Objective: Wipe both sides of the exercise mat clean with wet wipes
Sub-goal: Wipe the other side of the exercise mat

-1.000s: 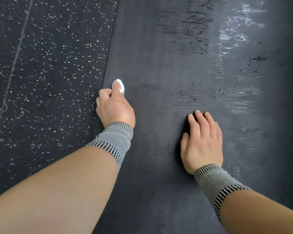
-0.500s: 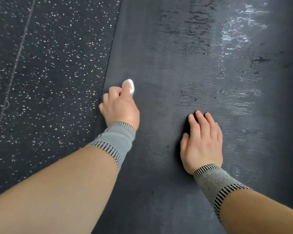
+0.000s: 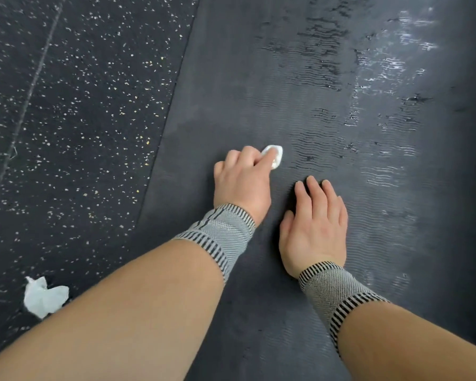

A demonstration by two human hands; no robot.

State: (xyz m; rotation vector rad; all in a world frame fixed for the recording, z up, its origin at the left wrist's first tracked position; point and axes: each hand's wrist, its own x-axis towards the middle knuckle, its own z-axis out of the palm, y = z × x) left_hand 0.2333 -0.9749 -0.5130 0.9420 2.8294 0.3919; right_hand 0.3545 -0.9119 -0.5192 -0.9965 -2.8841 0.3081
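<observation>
Head view: dark grey ribbed exercise mat [image 3: 300, 78] runs lengthwise away from me on black speckled rubber floor [image 3: 80, 105]; my left hand [image 3: 241, 185] pinches a small white wet wipe [image 3: 276, 158], my right hand [image 3: 315, 229] presses flat.

You kneel over a dark speckled floor [image 3: 74, 111] with a seam running through it. The exercise mat [image 3: 259, 78] lies flat on it, its left edge showing, and a crumpled white wipe [image 3: 43, 296] lies on the floor left of the mat.

Dark speckled rubber floor [image 3: 74, 111]
</observation>
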